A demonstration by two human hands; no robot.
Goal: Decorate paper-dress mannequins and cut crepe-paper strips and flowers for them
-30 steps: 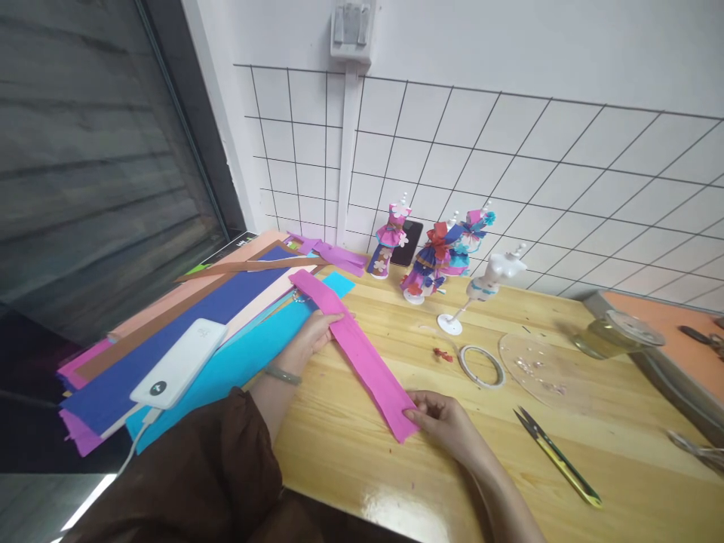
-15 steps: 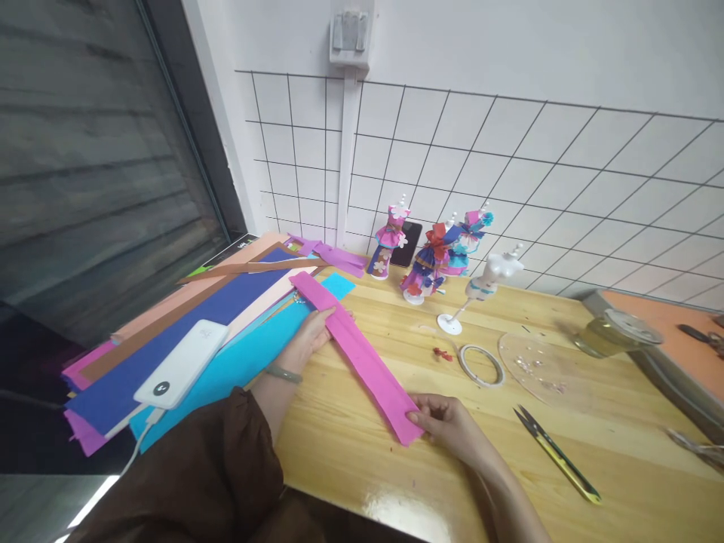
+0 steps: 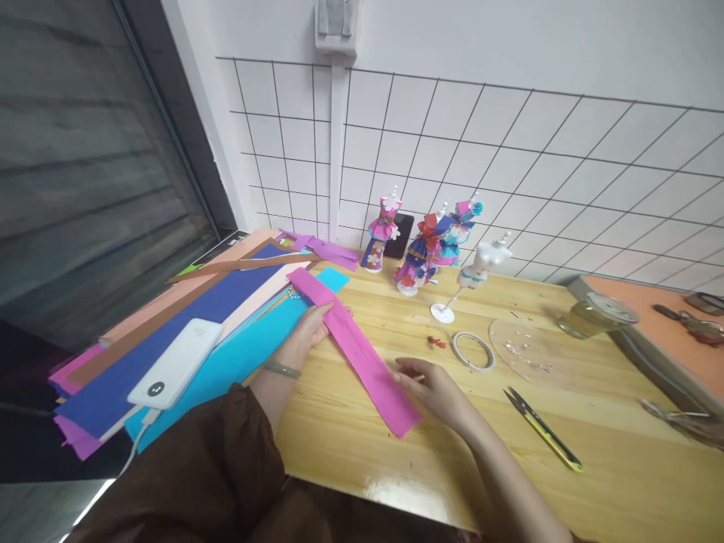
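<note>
A long strip of bright pink crepe paper (image 3: 362,358) slants across the wooden table, its far end over the blue paper. My left hand (image 3: 311,332) grips the strip's left edge near the upper end, with the fingers partly hidden under it. Beside the strip's lower right edge is my right hand (image 3: 425,386), its fingers loosely bent and the thumb apart from them. Its fingertips are close to the pink edge; whether they touch it I cannot tell. To the right lie thread snips (image 3: 543,431) with yellow handles.
Coloured paper sheets (image 3: 186,328) are stacked at the left under a white power bank (image 3: 175,363). Small dressed mannequins (image 3: 421,253) and a bare white one (image 3: 487,260) stand at the back. A tape roll (image 3: 473,352), a clear beaded disc (image 3: 523,354) and a glass jar (image 3: 593,317) are rightward.
My right hand has let go of the strip's lower end and moved up along its right edge. My left hand keeps its hold. The view has shifted slightly.
</note>
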